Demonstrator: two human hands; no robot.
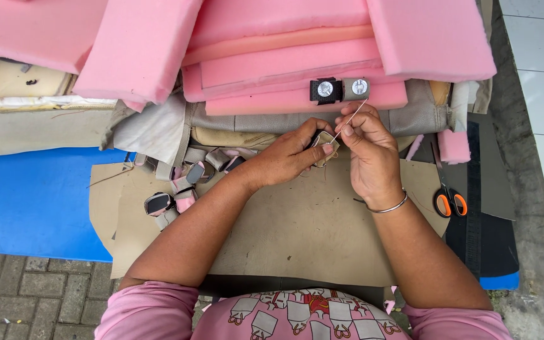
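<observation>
We see a blue mat [29, 201] spread over the brick paving [26, 302], and on it lies a large tan sheet of leatherette [297, 233] that serves as the work surface. Directly on that sheet we find a scatter of small grey and pink covered pieces [177, 189] at its left, while orange-handled scissors [449, 200] lie at its right edge beside a dark strip [483, 189]. At the far side, pink foam slabs [284, 56] are stacked over folded grey fabric [253, 121].
</observation>
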